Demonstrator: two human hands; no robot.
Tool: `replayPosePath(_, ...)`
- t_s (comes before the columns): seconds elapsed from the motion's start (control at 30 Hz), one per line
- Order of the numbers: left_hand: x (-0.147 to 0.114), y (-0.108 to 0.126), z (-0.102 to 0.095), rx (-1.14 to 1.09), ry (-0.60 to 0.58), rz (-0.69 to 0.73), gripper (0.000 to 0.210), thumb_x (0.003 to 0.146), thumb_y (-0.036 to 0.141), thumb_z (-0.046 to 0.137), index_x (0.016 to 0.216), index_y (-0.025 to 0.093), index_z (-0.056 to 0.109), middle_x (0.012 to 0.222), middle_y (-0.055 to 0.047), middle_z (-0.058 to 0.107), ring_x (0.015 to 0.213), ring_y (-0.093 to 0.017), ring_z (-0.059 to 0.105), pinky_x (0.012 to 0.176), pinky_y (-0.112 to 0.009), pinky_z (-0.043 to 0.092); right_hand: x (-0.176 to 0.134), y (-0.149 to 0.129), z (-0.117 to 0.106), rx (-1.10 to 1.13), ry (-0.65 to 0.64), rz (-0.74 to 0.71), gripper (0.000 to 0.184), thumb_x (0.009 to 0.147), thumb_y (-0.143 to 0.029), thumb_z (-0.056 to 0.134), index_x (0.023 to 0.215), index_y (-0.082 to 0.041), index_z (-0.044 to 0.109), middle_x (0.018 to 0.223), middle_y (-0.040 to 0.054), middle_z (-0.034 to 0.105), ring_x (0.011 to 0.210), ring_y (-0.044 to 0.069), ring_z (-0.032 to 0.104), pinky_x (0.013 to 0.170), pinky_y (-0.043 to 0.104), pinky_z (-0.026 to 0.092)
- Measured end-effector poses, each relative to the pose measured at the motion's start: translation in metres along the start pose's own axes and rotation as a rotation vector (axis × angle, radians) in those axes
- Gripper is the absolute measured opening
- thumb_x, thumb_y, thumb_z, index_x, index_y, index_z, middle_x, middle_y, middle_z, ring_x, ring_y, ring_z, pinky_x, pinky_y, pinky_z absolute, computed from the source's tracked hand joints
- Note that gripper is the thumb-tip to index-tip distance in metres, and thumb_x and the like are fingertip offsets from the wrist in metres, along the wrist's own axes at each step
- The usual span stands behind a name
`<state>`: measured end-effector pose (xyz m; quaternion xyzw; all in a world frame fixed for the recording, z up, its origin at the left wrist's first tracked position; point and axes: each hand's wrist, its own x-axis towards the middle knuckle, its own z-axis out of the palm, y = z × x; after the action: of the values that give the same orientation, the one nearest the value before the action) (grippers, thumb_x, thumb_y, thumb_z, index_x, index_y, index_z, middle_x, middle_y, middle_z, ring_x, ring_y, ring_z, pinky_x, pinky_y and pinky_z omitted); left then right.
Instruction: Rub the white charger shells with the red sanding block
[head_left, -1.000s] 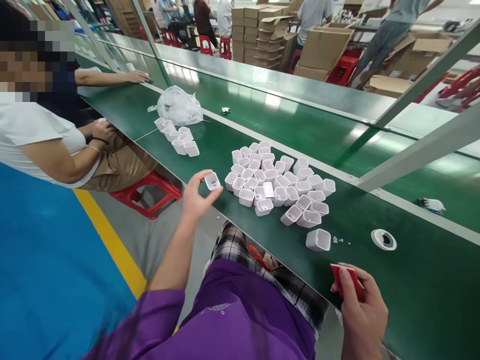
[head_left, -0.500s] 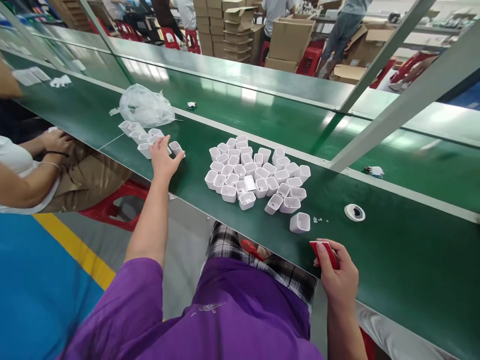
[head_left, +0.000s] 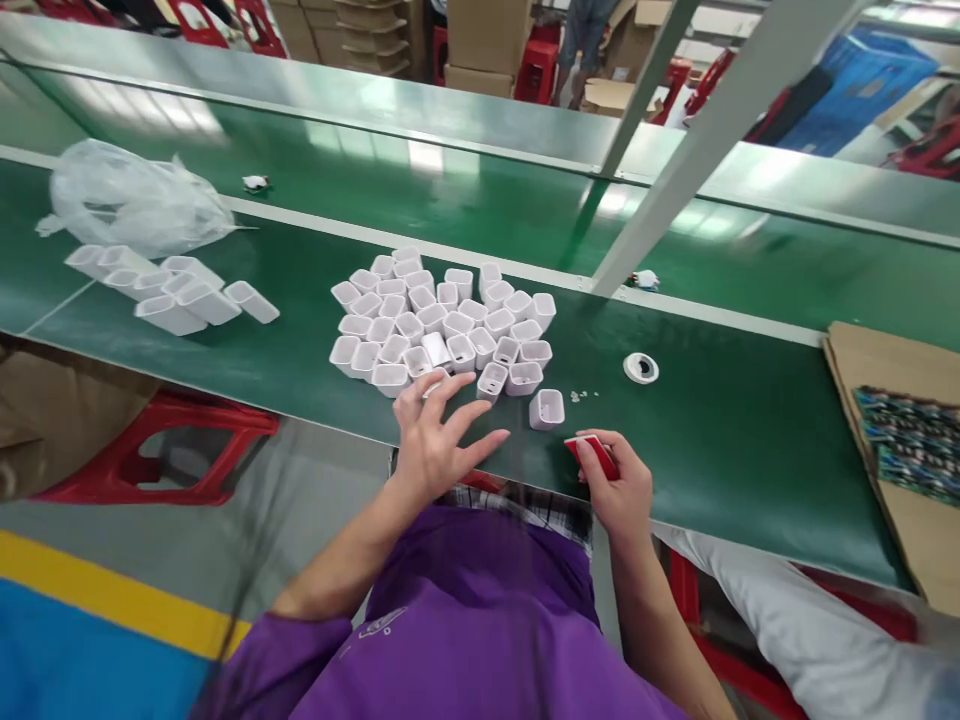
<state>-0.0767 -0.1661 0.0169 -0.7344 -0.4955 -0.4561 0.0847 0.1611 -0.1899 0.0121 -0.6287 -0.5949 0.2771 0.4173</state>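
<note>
My left hand (head_left: 439,435), its fingers spread and holding nothing, is over the front edge of a cluster of white plastic cups (head_left: 433,318) with rounded square openings. My right hand (head_left: 619,485) grips a small flat red piece (head_left: 600,456) with a pale edge, thumb on top; its exact kind does not show. Just beyond the red piece, a single white cup (head_left: 547,409) stands apart from the cluster. Small white bits (head_left: 577,396) lie to the right of that cup. A smaller group of white cups (head_left: 171,313), several tipped over, lies at the left.
A crumpled clear plastic bag (head_left: 139,200) lies behind the left group. A white ring-shaped roll (head_left: 641,368) rests on the green bench (head_left: 720,440). At far right, a cardboard box (head_left: 900,350) holds circuit boards. A slanted metal post (head_left: 675,200) rises from the bench's rail.
My left hand has left the cup at the left group and come right, to the front of the large cluster. My right hand keeps hold of the red piece. The view has swung right.
</note>
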Motion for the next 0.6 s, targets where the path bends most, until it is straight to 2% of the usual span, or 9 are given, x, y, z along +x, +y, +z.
replayPosePath(0.07, 0.004, 0.015, 0.015, 0.022, -0.063, -0.005, 0.039, 0.077, 0.048, 0.079, 0.110, 0.029, 0.068, 0.130, -0.010, 0.064, 0.126, -0.036, 0.048, 0.106, -0.053, 0.037, 0.000, -0.001, 0.000, 0.009, -0.005, -0.017, 0.025, 0.091, -0.044, 0.059, 0.090, -0.022, 0.070, 0.070, 0.0018, 0.068, 0.060, 0.017, 0.062, 0.057, 0.029, 0.049)
replayPosePath(0.13, 0.011, 0.024, 0.028, 0.031, -0.176, -0.002, 0.051, 0.076, 0.052, 0.079, 0.120, 0.029, 0.065, 0.141, -0.014, 0.058, 0.132, -0.040, 0.045, 0.108, -0.059, 0.033, 0.000, -0.001, 0.000, 0.018, -0.007, -0.038, 0.023, 0.091, -0.042, 0.058, 0.090, -0.022, 0.069, 0.073, 0.0021, 0.070, 0.062, 0.017, 0.063, 0.059, 0.029, 0.050)
replayPosePath(0.2, 0.020, 0.031, 0.037, 0.006, -0.284, 0.008, 0.057, 0.075, 0.050, 0.081, 0.124, 0.027, 0.062, 0.149, -0.017, 0.052, 0.137, -0.044, 0.041, 0.110, -0.064, 0.029, 0.001, -0.001, 0.000, 0.027, -0.014, -0.052, 0.020, 0.091, -0.040, 0.058, 0.089, -0.022, 0.068, 0.076, 0.0022, 0.070, 0.063, 0.017, 0.064, 0.060, 0.029, 0.051)
replayPosePath(0.27, 0.026, 0.034, 0.043, -0.030, -0.349, 0.009, 0.054, 0.074, 0.044, 0.083, 0.121, 0.027, 0.063, 0.152, -0.017, 0.049, 0.140, -0.046, 0.039, 0.112, -0.066, 0.026, 0.001, -0.001, -0.001, 0.036, -0.021, -0.060, 0.019, 0.092, -0.038, 0.058, 0.090, -0.022, 0.068, 0.077, 0.0020, 0.071, 0.065, 0.017, 0.065, 0.062, 0.029, 0.051)
replayPosePath(0.43, 0.028, 0.035, 0.042, -0.074, -0.333, -0.009, 0.037, 0.078, 0.030, 0.081, 0.109, 0.025, 0.062, 0.147, -0.015, 0.055, 0.142, -0.044, 0.041, 0.111, -0.066, 0.030, -0.001, -0.001, -0.004, 0.072, -0.040, -0.056, 0.019, 0.093, -0.038, 0.056, 0.091, -0.023, 0.067, 0.081, 0.0025, 0.072, 0.069, 0.017, 0.067, 0.064, 0.029, 0.052)
replayPosePath(0.6, 0.029, 0.037, 0.025, -0.337, -0.325, 0.025, 0.038, 0.083, 0.022, 0.074, 0.113, 0.024, 0.051, 0.125, -0.010, 0.069, 0.133, -0.030, 0.056, 0.107, -0.051, 0.046, -0.001, 0.000, -0.006, 0.090, -0.062, -0.085, 0.018, 0.093, -0.037, 0.056, 0.091, -0.023, 0.067, 0.084, 0.0025, 0.074, 0.067, 0.017, 0.067, 0.065, 0.030, 0.053)
